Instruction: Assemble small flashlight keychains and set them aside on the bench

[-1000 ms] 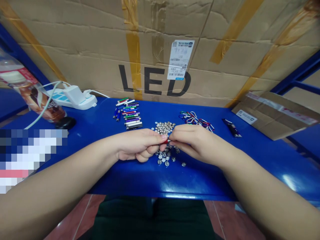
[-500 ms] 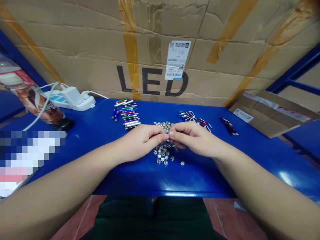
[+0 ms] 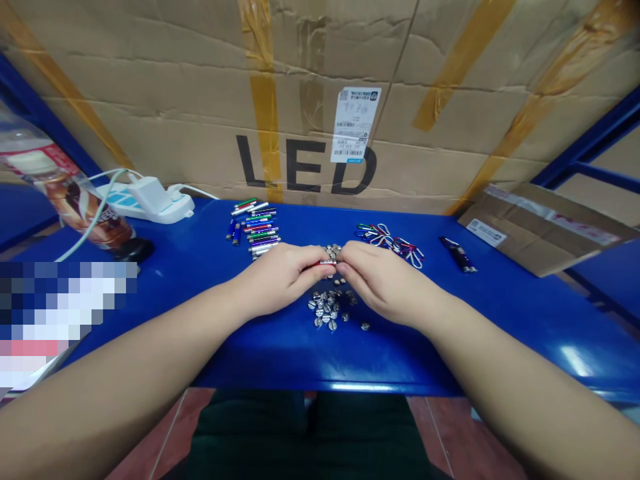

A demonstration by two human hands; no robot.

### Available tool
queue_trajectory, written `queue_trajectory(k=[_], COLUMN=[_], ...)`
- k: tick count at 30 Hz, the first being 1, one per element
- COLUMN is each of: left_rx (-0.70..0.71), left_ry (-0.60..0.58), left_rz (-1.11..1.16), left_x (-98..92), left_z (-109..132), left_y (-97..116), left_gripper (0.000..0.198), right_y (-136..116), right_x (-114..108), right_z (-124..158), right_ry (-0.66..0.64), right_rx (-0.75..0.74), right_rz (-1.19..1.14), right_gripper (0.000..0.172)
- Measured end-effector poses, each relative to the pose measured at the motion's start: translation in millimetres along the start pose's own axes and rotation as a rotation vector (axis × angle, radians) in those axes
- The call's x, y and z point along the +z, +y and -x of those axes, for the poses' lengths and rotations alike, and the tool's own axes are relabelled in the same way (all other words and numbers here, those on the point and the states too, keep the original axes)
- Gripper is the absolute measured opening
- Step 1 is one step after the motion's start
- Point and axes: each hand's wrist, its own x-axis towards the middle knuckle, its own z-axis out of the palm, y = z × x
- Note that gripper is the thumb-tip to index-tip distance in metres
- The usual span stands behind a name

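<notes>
Red tube (image 3: 327,263) back in view

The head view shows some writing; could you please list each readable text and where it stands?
"LED": big box
"NES", rest unclear: bottle
White label on big box: too small to read
Small label on small box: too blurred
Red tube's print, if any: too small

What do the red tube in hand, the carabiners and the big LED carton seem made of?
Red tube: perhaps coated metal, as it looks glossy, but it's mostly hidden. Carabiners: probably metal, by their coloured and silvery shine. LED carton: cardboard, matte brown and creased.
</notes>
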Motion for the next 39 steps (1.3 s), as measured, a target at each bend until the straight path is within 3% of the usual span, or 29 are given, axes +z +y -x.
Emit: queue_trajectory(k=[2, 4, 7, 9, 11, 15, 17, 19, 22, 27, 31, 33, 35, 37, 39], left_rx=[0.044, 0.101, 0.158, 0.155, 0.110, -0.016, -0.045, -0.045, -0.003, 0.093, 0.162, 0.156, 0.110, 0.050, -0.004], left_ry=[0.018, 0.045, 0.063, 0.060, 0.056, -0.010, -0.049, -0.085, -0.121, -0.035, 0.034, 0.056, 0.068, 0.065, 0.067], left_rz=[-0.016, -0.068, -0.163, -0.190, -0.167, -0.013, 0.084, 0.148, 0.136, -0.067, -0.189, -0.199, -0.178, -0.130, -0.077], left_x=[-0.6, -0.9, -0.6, -0.2, -0.2, -1.3, -1.9, -2.5, -3.8, -5.0, -2.5, -0.9, -0.2, -0.9, -3.0], left_z=[1.1, 2.9, 5.4, 5.7, 4.7, 1.8, 1.3, 1.8, 3.1, 5.3, 6.7, 6.6, 5.8, 4.2, 2.4], left_y=[0.7, 1.4, 1.5, 1.1, 0.5, -1.3, -2.5, -3.2, -2.9, -1.9, -2.6, -2.0, -0.8, -0.4, -2.5], left_gripper=[0.028, 0.031, 0.039, 0.042, 0.039, 0.031, 0.031, 0.032, 0.034, 0.042, 0.046, 0.042, 0.036, 0.030, 0.029], right_y=[-0.8, -2.3, -4.7, -5.4, -4.8, -1.5, -0.5, -0.5, -2.0, -6.2, -9.6, -6.3, 4.4, 23.9, 51.2], right_x=[3.3, 7.3, 10.5, 9.5, 6.8, 1.6, 0.7, 1.4, 5.2, 14.5, 18.2, 13.8, 1.8, -17.4, -39.8], right_z=[-0.5, -1.3, -2.1, -1.9, -0.9, 2.6, 3.8, 4.1, 3.2, -0.9, -4.3, -5.3, -4.7, -1.3, 5.2], right_ry=[0.026, 0.005, -0.206, -0.284, -0.185, -0.018, -0.014, -0.016, -0.032, -0.128, -0.164, -0.181, -0.162, -0.021, 0.138], right_rx=[0.014, 0.145, 0.419, 0.475, 0.383, 0.049, -0.057, -0.108, -0.001, 0.459, 0.571, 0.519, 0.425, 0.356, 0.403], right_rz=[-0.096, -0.375, -0.871, -0.945, -0.715, -0.041, 0.084, 0.069, -0.193, -1.035, -1.256, -1.180, -0.931, -0.496, -0.010], right_gripper=[0.029, 0.037, 0.042, 0.042, 0.039, 0.022, 0.022, 0.026, 0.034, 0.036, 0.038, 0.039, 0.042, 0.042, 0.028])
